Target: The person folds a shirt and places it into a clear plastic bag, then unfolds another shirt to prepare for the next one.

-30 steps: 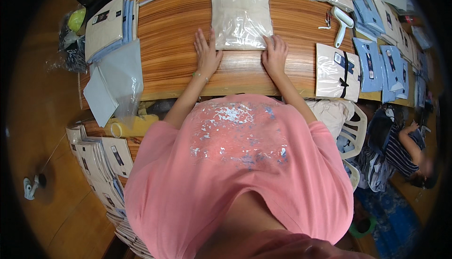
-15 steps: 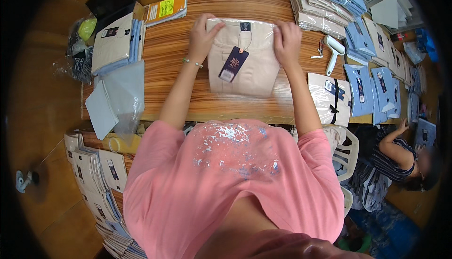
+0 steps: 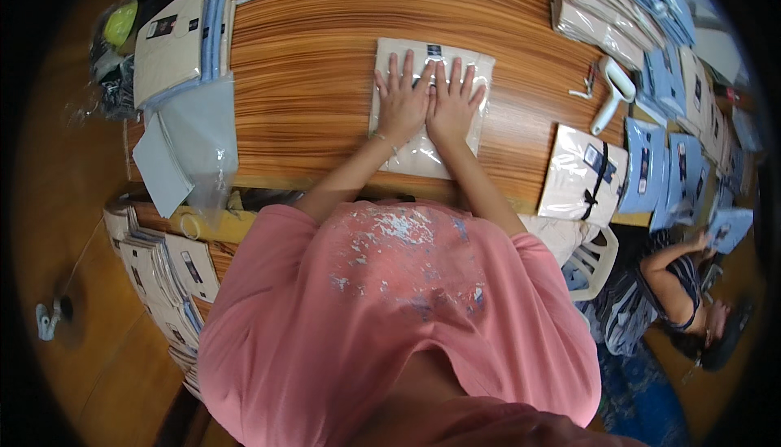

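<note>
Bagged cream garment (image 3: 429,150) lay flat on the wood desk (image 3: 309,81), near its front edge, approx. centre. Both hands pressed on it side by side: left hand (image 3: 400,97) w/ fingers spread, palm down; right hand (image 3: 451,105) same, fingers spread, thumbs nearly touching. Left of it, clear plastic bags (image 3: 191,142) hung over the desk edge, a cream and blue packet stack (image 3: 175,44) beyond. To the right, a similar bagged packet (image 3: 582,174) w/ dark tag, then a white handheld tool (image 3: 612,93). Far right, stacks of blue and cream packets (image 3: 618,4).
</note>
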The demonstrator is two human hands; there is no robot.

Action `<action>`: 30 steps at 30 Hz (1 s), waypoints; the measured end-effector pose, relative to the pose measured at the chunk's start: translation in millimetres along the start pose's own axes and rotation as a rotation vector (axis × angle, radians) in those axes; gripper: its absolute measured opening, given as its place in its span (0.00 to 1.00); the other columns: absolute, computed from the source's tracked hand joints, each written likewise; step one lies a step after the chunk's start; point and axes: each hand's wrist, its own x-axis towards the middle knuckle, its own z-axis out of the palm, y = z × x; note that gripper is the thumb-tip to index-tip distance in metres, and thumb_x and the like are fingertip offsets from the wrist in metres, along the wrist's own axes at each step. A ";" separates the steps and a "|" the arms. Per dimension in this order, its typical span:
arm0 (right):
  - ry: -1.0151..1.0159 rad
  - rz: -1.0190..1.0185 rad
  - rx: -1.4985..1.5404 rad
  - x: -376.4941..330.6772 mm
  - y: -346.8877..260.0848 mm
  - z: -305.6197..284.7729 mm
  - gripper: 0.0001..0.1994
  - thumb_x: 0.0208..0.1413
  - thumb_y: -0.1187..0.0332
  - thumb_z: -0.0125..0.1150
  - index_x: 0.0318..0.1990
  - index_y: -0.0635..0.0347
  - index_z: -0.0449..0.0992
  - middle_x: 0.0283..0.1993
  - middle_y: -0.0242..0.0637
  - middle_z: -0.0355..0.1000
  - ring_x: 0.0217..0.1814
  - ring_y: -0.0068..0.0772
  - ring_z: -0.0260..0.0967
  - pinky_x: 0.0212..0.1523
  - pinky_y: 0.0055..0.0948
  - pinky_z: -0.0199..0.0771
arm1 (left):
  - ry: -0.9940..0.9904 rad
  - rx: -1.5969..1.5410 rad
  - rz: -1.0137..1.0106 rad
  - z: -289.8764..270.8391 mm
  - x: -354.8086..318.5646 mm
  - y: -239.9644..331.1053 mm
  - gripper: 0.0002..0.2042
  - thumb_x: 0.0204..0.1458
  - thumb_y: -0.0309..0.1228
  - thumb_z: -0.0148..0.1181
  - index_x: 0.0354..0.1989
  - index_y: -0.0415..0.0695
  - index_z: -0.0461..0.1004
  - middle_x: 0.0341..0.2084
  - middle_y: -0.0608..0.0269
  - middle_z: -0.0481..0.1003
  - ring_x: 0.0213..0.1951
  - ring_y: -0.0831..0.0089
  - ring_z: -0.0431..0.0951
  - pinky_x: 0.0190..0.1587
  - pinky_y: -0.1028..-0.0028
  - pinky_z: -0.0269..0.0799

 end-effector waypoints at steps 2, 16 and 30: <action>-0.016 0.000 -0.004 0.7 0.8 5.4 0.25 0.58 0.59 0.42 0.64 0.45 0.56 0.70 0.40 0.42 0.73 0.51 0.31 0.65 0.57 0.21 | -0.005 0.017 -0.003 -2.7 0.6 -2.9 0.25 0.55 0.45 0.44 0.62 0.54 0.58 0.64 0.48 0.47 0.65 0.45 0.41 0.60 0.37 0.31; -0.041 -0.035 -0.030 4.4 -8.6 -4.3 0.25 0.59 0.60 0.40 0.64 0.50 0.56 0.70 0.44 0.42 0.72 0.54 0.31 0.63 0.63 0.27 | 0.057 -0.008 0.004 -1.5 0.8 -5.8 0.25 0.53 0.42 0.49 0.60 0.52 0.60 0.63 0.48 0.49 0.64 0.43 0.44 0.59 0.38 0.36; -0.002 0.002 -0.048 4.2 5.9 8.8 0.24 0.58 0.58 0.42 0.63 0.43 0.58 0.69 0.42 0.45 0.72 0.51 0.33 0.62 0.66 0.28 | 0.016 0.061 -0.001 11.4 4.1 -5.2 0.23 0.55 0.42 0.43 0.61 0.55 0.59 0.64 0.49 0.49 0.65 0.47 0.43 0.60 0.39 0.34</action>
